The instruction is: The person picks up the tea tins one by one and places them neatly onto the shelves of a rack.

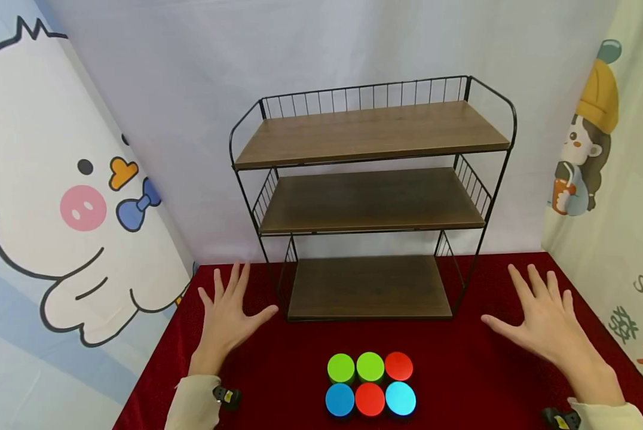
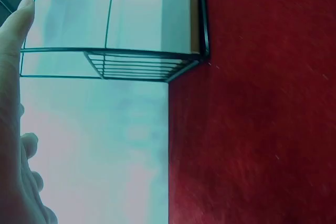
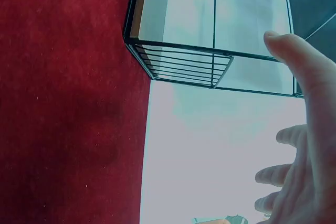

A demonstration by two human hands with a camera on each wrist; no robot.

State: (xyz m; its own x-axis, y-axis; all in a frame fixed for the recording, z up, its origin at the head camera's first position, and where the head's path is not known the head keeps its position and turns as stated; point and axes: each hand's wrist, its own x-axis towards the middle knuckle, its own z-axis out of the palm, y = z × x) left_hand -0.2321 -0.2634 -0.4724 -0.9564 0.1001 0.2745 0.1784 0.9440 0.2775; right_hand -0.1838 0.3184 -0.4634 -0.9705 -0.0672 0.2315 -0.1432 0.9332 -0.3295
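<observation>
My left hand (image 1: pixel 227 325) is spread with straight fingers at the left of the shelf rack, holding nothing. On the other side, my right hand (image 1: pixel 550 325) is likewise spread and holds nothing. Between them, near the front, round-topped pieces stand in two rows. The back row has a green piece (image 1: pixel 340 368), another green piece (image 1: pixel 370 366) and a red piece (image 1: pixel 398 366). In front are a blue piece (image 1: pixel 340 399), a red piece (image 1: pixel 370 399) and a lighter blue piece (image 1: pixel 400 398). Both wrist views show a thumb and fingertips near the rack's frame, with no piece in sight.
A three-tier rack with black wire sides stands behind the pieces; its top board (image 1: pixel 372 134), middle board (image 1: pixel 372 200) and bottom board (image 1: pixel 370 286) are brown wood. Red cloth (image 1: pixel 300 352) covers the table. Curtains with cartoon prints hang left and right, a pale one (image 1: pixel 354 36) behind.
</observation>
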